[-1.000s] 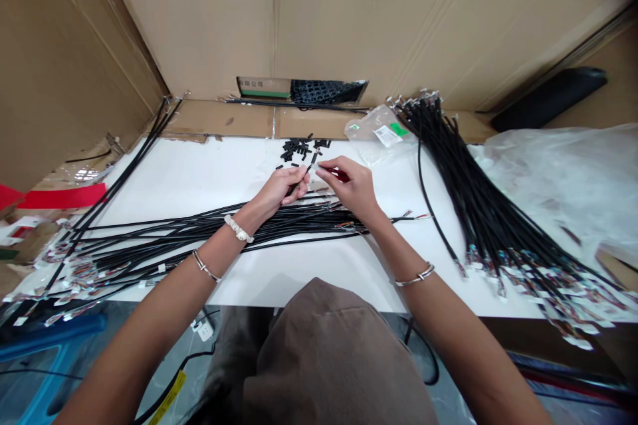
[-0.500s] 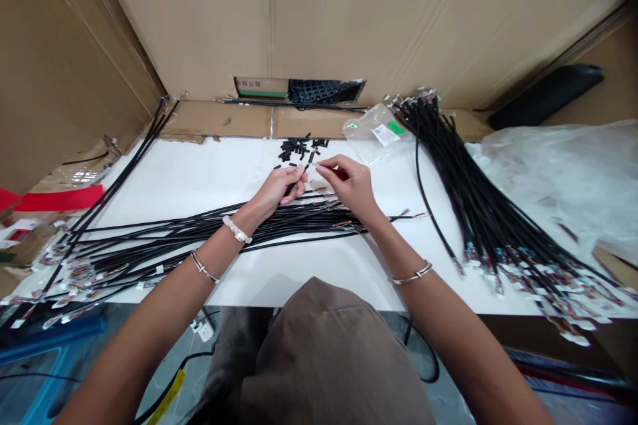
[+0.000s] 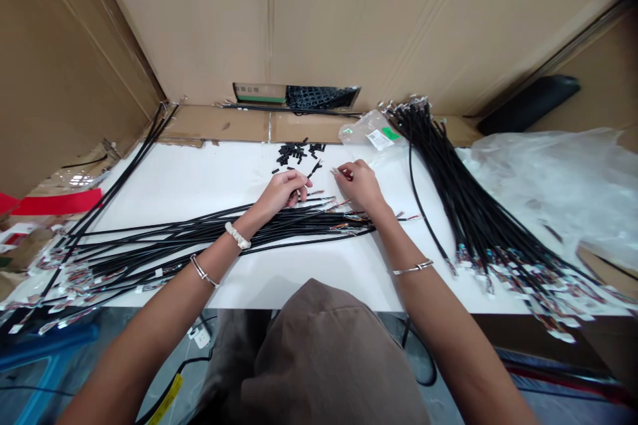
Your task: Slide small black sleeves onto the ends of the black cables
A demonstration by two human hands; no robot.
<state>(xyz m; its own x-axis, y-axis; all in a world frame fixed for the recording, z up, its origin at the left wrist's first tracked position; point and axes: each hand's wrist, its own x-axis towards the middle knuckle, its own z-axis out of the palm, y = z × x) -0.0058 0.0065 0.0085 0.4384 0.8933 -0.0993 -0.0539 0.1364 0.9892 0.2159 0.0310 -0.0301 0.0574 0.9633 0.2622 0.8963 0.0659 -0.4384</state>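
Observation:
Between the fingers of my left hand (image 3: 286, 190) is a black cable (image 3: 314, 170), its end pointing up and away with short wires fanned at the tip. My right hand (image 3: 363, 187) is closed on a small red-handled tool (image 3: 346, 174) with a pale tip; its exact kind is hard to make out. The tool's tip stands a little to the right of the cable end, apart from it. Just beyond lies a scatter of short black tube pieces (image 3: 292, 153). Under and in front of both hands runs a bundle of black cables (image 3: 209, 236) with bare coloured wires at the ends.
At the right lies a thick bundle of black cables (image 3: 438, 172) with white-tagged wire ends. A clear plastic bag (image 3: 366, 129) is behind the tube pieces, and plastic sheeting (image 3: 553, 172) covers the far right. Cardboard walls (image 3: 199, 20) enclose the white table (image 3: 294, 279).
My right hand has drawn back to the right with the tool, away from the cable end. My left hand still holds the cable, turned slightly. The view has shifted a little.

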